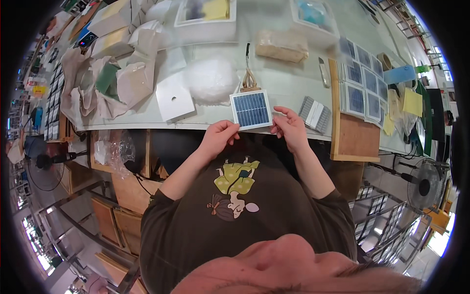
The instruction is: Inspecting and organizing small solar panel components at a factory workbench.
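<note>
A small solar panel (pixel 251 109) with blue cells and a white frame lies tilted toward me at the front edge of the table. My left hand (pixel 221 137) pinches its lower left corner between thumb and fingers. Beside the right edge is my right hand (pixel 290 128), its index finger raised and fingers apart; whether a fingertip touches the frame is unclear. Just behind the panel stands a brush-like tool with a wooden head (pixel 250 83). White foam sheeting (pixel 211 81) and a white square card with a hole (pixel 175 100) lie to the left.
At right, a wooden board (pixel 359 137) carries several stacked solar panels (pixel 356 99). A bundle of grey strips (pixel 315 114), a utility knife (pixel 324 72) and a wrapped tan block (pixel 282 46) lie nearer. White foam boxes (pixel 205 32) stand behind; crumpled packaging (pixel 139 68) fills the left.
</note>
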A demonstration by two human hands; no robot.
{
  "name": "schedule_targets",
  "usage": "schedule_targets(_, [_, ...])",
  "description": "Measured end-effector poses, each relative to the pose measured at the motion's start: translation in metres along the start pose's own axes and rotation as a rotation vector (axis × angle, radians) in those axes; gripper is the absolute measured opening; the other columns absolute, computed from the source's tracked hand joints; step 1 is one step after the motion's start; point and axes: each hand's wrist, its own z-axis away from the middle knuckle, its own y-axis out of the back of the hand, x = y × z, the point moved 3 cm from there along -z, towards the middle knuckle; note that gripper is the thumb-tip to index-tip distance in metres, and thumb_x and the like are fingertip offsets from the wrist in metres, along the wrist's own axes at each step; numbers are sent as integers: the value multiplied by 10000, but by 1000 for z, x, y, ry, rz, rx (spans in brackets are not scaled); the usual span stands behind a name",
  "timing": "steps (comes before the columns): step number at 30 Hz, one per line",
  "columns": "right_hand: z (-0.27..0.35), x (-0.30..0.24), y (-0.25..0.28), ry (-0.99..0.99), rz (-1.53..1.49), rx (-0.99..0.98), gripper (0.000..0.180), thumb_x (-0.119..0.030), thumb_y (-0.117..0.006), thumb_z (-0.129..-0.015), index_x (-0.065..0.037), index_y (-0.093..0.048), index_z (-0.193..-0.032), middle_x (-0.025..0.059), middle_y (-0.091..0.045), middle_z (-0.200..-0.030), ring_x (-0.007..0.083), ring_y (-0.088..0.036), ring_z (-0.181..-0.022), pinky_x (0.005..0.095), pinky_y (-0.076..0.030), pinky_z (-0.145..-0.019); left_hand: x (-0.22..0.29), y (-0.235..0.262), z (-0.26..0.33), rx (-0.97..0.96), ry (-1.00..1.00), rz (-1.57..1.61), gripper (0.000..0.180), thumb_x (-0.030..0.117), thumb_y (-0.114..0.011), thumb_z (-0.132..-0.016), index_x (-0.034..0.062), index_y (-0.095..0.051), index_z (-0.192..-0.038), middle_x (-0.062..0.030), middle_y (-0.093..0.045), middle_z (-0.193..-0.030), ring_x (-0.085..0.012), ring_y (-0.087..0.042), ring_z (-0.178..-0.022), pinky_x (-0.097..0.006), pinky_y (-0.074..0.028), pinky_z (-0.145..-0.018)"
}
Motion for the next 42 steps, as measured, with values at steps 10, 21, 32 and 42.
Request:
schedule_targets(10, [0,2,-15,18,-27,15,410,-109,-645,-863,22,-495,-1221,18,-606,-710,67,-557,-569,183,-401,-471,-1,-1,7,75,39,79,213,247,-588,-923,62,-601,-819,-24,-627,-716,-66,-487,-550,-209,-378,-514])
schedule_targets(21, [0,4,-7,-82,77,49,312,-123,-720,-809,-1,-569,-1054,17,-602,-691,89,-559,-535,213,-431,-466,8,-7,12,119,50,-191,232,255,-575,-919,48,-609,-821,-26,-598,-685,-74,-498,-556,-200,-381,-502])
schedule_targets(32, [82,-94,280,554,73,1085,142,-232,-583,-937,-102,-636,-916,-38,-528,-662,57,-446,-513,224,-367,-461,6,-15,16,28,-90,-209,204,211,-575,-930,56,-599,-800,-23,-604,-665,-74,-492,-525,-202,-366,-492])
schedule_targets(42, [24,-76,495,161,665,1302,227,-228,-569,-885,-53,-673,-987,104,-649,-748,249,-613,-640,353,-486,-575,6,-8,16,68,-140,-306,205,183,-589,-925,15,-614,-811,-31,-618,-689,-69,-516,-550,-205,-413,-519])
